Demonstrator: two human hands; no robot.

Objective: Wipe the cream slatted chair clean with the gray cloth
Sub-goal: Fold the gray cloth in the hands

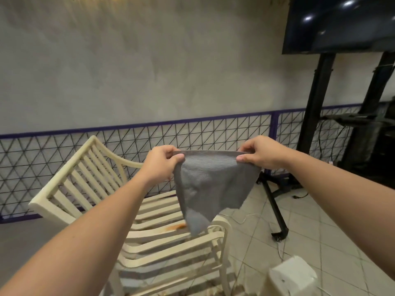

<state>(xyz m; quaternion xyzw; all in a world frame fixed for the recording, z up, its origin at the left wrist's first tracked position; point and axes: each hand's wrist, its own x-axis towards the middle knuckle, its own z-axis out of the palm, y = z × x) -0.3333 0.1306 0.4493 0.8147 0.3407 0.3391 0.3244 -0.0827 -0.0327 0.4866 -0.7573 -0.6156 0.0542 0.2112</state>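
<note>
The cream slatted chair (pixel 162 244) stands below me, its backrest at the left and its seat slats running toward me. An orange-brown stain marks one seat slat near the middle. Above the seat I hold the gray cloth (pixel 210 184) stretched out in the air. My left hand (pixel 162 162) pinches its upper left corner and my right hand (pixel 257 153) pinches its upper right corner. The cloth hangs down in a point that ends just over the seat, apart from the slats.
A low wire-mesh fence with a purple rail (pixel 192 135) runs along the gray wall behind the chair. A black stand (pixel 275 201) carrying a large dark screen (pixel 342 24) stands at the right on the tiled floor. A white boxy object (pixel 292 274) sits at the lower right.
</note>
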